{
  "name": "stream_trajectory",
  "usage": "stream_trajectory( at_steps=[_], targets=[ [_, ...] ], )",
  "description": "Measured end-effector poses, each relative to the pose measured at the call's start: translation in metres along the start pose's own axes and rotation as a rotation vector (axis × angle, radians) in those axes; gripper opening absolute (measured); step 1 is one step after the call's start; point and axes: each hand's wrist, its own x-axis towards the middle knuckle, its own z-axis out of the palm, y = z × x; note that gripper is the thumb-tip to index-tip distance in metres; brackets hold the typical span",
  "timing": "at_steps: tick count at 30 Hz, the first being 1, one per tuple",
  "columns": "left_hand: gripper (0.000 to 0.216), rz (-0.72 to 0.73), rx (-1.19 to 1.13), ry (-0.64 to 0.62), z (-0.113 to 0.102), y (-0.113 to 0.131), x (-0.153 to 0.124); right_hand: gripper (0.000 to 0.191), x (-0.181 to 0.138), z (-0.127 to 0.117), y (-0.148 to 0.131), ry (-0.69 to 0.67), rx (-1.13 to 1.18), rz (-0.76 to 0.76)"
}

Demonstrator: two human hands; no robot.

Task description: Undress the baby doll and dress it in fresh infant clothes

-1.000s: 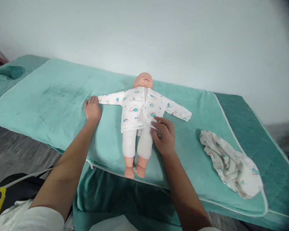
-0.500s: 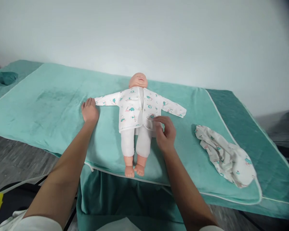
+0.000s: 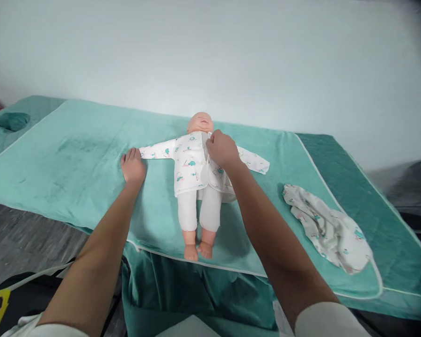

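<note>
A baby doll [image 3: 200,122] lies on its back on a teal towel [image 3: 84,154], arms spread, in a white printed shirt [image 3: 189,164] and white trousers [image 3: 199,213]. My right hand [image 3: 221,150] is on the doll's upper chest by the collar, fingers curled and pinching the shirt's front edge. My left hand [image 3: 132,166] rests on the towel at the tip of the doll's left-side sleeve, fingers together and lying flat.
A crumpled printed garment [image 3: 328,229] lies on the towel to the right. A darker teal cover [image 3: 379,196] shows beyond the towel's right edge. A folded teal cloth [image 3: 9,120] sits at the far left. A pale wall rises behind.
My right hand has moved up from the shirt's lower hem to the collar area on the doll's chest. My left hand has stayed by the sleeve tip.
</note>
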Motion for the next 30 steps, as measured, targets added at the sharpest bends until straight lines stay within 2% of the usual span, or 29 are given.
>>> stream_trajectory(
  at_steps=[4,9,11,13,16,19,21,23,26,27,30],
  targets=[
    [0.059,0.001,0.017,0.006,0.001,0.000,0.001,0.012,0.000,0.005,0.000,0.030,0.080,-0.153],
    [0.059,-0.001,0.028,-0.006,0.002,-0.001,0.001,0.006,-0.009,0.016,0.010,0.129,0.294,-0.180],
    [0.059,-0.008,0.023,-0.009,0.003,-0.001,0.001,0.014,-0.017,0.021,0.020,0.195,0.389,-0.230],
    [0.059,-0.012,0.011,-0.009,0.003,-0.001,0.001,0.028,-0.031,0.027,0.032,0.220,0.434,-0.290],
    [0.059,-0.016,-0.014,-0.009,0.002,-0.001,0.001,0.048,-0.068,0.037,0.048,0.174,0.466,-0.310],
    [0.058,-0.010,-0.038,0.001,0.001,0.000,0.000,0.057,-0.113,0.042,0.059,0.147,0.515,-0.291],
    [0.058,-0.009,-0.060,0.009,0.000,0.001,0.000,0.057,-0.134,0.039,0.067,0.111,0.586,-0.257],
    [0.060,-0.020,-0.092,0.015,-0.003,0.002,0.000,0.052,-0.140,0.032,0.078,0.151,0.669,-0.150],
    [0.063,-0.033,-0.177,0.054,-0.008,0.002,-0.002,0.045,-0.117,0.023,0.101,0.320,0.702,0.099],
    [0.061,-0.028,-0.216,0.082,-0.010,0.002,-0.004,0.044,-0.104,0.022,0.107,0.332,0.694,0.168],
    [0.048,-0.013,-0.356,0.185,-0.017,0.003,-0.013,0.041,-0.072,0.024,0.114,0.203,0.654,0.274]
  ],
)
